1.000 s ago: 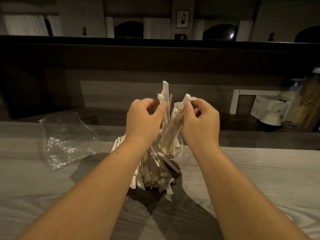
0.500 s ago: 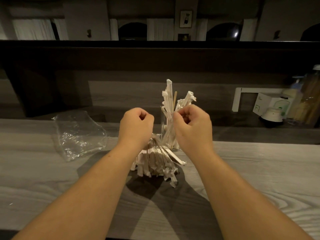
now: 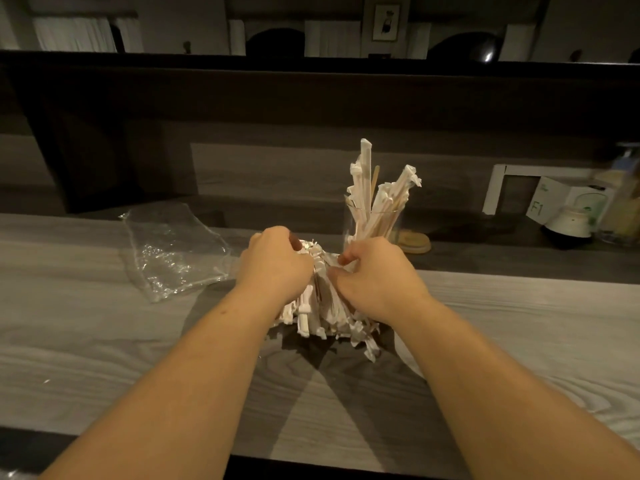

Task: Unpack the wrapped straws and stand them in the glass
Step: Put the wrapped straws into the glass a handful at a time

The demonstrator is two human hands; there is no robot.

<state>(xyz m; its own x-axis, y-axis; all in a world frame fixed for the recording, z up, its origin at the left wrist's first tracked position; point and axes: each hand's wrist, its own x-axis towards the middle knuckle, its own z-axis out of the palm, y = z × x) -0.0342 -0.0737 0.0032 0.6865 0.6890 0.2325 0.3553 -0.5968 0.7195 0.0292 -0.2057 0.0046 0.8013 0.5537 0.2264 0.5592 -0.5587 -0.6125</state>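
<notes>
We had both hands down on the pile of wrapped straws, which lay on the bench just in front of the glass. Our left hand had its grip curled over the pile's far end, and our right hand pinched wrappers there. The pile's straws ran lengthwise from the glass toward us. Straws in the glass stood upright, fanning rightward. Left of the glass lay a clear plastic bag.
</notes>
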